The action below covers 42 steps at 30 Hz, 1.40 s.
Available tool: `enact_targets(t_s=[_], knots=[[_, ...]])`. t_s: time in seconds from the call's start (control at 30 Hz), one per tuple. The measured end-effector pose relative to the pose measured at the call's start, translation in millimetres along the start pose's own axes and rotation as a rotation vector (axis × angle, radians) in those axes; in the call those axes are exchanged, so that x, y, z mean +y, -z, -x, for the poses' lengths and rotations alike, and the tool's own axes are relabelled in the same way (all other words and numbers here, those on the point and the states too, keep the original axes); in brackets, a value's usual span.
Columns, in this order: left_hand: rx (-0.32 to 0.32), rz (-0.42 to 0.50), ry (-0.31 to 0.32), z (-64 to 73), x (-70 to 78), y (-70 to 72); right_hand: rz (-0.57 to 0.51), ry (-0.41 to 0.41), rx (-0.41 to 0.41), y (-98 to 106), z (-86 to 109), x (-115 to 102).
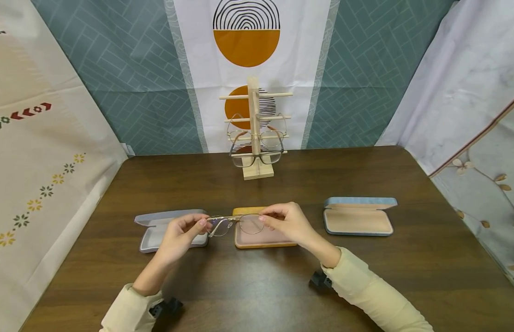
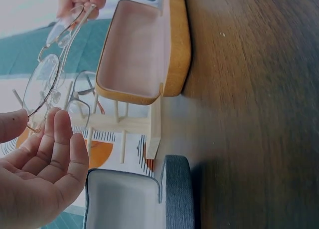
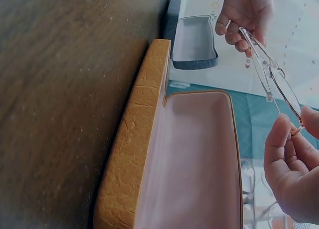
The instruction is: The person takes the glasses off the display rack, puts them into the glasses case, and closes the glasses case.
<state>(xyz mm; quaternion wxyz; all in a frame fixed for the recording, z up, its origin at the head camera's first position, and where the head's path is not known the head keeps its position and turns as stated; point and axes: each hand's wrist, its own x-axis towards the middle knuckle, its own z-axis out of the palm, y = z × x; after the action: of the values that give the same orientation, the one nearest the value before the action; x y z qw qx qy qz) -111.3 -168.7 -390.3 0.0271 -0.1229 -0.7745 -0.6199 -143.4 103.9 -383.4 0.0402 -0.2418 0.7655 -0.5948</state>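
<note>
A pair of thin gold-framed eyeglasses (image 1: 251, 224) is held up between both hands, with clear round lenses. My left hand (image 1: 178, 235) pinches one end of the frame between thumb and fingers. At the other end, my right hand (image 1: 288, 223) pinches the frame the same way. In the right wrist view, a slim temple arm runs close along the lenses. Below the glasses lies an orange glasses case (image 1: 265, 237) with its lid up and pink lining showing; the right hand overlaps its right end in the head view.
A grey-blue case (image 1: 151, 240) lies open behind the left hand. Another open blue case (image 1: 358, 221) with beige lining rests at the right. Towards the back of the wooden table (image 1: 257, 286), a wooden rack (image 1: 257, 171) carries two more pairs of glasses.
</note>
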Motion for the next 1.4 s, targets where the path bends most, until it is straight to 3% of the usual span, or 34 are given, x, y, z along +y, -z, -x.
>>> enact_targets(t_s=[0.3, 0.57, 0.77, 1.4], knots=[[-0.009, 0.011, 0.024, 2.4, -1.7, 5.5, 0.005, -0.015, -0.040, -5.7, -1.5, 2.9], [-0.028, -0.024, -0.016, 5.5, -4.4, 12.2, 0.034, -0.013, -0.050, -11.4, -3.6, 4.5], [-0.036, -0.030, -0.007, 7.9, -5.6, 16.0, 0.048, -0.002, -0.067, -15.3, -4.7, 4.4], [-0.013, -0.069, 0.003, 12.6, -11.4, 25.2, 0.135, 0.030, -0.102, -28.9, -8.9, 6.3]])
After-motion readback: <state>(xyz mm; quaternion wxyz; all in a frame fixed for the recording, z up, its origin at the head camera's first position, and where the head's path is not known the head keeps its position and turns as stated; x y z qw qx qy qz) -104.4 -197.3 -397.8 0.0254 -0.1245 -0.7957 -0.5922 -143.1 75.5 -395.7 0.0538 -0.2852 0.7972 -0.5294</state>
